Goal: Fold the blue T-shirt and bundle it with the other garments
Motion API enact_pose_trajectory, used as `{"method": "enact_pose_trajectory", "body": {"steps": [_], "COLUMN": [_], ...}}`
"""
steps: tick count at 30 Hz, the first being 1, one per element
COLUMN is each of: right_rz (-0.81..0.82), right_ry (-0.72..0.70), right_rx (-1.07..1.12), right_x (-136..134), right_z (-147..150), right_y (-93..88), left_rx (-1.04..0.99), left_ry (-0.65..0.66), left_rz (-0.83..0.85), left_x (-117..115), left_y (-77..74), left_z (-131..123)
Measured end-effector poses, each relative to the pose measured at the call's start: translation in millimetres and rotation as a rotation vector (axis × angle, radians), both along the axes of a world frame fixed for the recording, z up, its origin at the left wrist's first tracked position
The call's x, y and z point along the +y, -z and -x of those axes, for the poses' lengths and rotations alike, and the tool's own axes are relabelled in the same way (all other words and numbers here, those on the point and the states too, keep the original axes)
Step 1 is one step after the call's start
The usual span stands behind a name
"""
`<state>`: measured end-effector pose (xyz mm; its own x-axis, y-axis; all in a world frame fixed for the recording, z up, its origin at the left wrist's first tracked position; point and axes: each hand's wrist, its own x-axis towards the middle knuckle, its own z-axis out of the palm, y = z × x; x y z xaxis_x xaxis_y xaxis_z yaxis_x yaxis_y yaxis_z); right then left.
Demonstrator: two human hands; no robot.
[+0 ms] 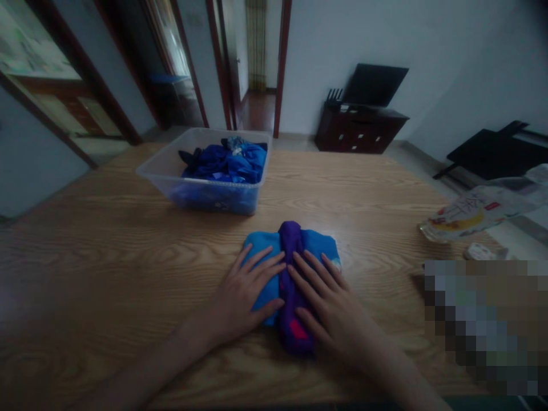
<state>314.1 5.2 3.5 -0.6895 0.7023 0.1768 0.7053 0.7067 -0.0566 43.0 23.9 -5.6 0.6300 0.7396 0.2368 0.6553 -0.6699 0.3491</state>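
Note:
A folded blue cloth point(319, 241) lies flat on the wooden table point(363, 200), with a long purple strip of fabric point(291, 237) running lengthwise over its middle. The strip has a pink patch near its lower end, which extends past the blue cloth. My left hand point(252, 285) rests on the left part of the blue cloth, fingers spread, their tips at the strip's edge. On the right, my right hand point(327, 294) lies palm down with fingers spread, over the cloth and the strip's right edge. The surfaces under both palms are hidden.
A clear plastic bin point(201, 191) holding blue and dark fabrics stands beyond the cloth, to the left. A printed plastic package point(466, 217) and a small white item point(479, 251) lie at the right. Below them is a pixelated area. A television on a cabinet stands by the far wall.

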Motion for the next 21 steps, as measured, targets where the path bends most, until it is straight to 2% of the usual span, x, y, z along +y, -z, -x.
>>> {"method": "enact_pose_trajectory", "body": {"steps": [7,11,13,17,19,21], "right_rz": [-0.055,-0.090,-0.092,-0.045,-0.031,-0.057], "right_ry": [-0.047,-0.005,0.018,-0.012,-0.020,0.018], "right_rx": [-0.019,-0.007,0.008,0.049,0.054,0.057], "right_x": [-29,-37,-41,-50,-49,-42], "right_z": [9,16,17,12,4,-6], "right_y": [2.5,15.8,16.7,-3.5,-14.6,-17.4], "left_rx": [0.126,0.190,0.209,0.212,0.204,0.203], "left_ry": [-0.032,0.000,0.014,-0.002,0.008,0.049], "left_rz": [-0.064,-0.071,-0.051,-0.075,-0.111,-0.133], "left_x": [21,39,45,44,36,26], "left_y": [-15.8,-14.3,-11.4,-8.8,-10.3,-14.2], "left_z": [-13,-25,-28,-26,-22,-17]}}
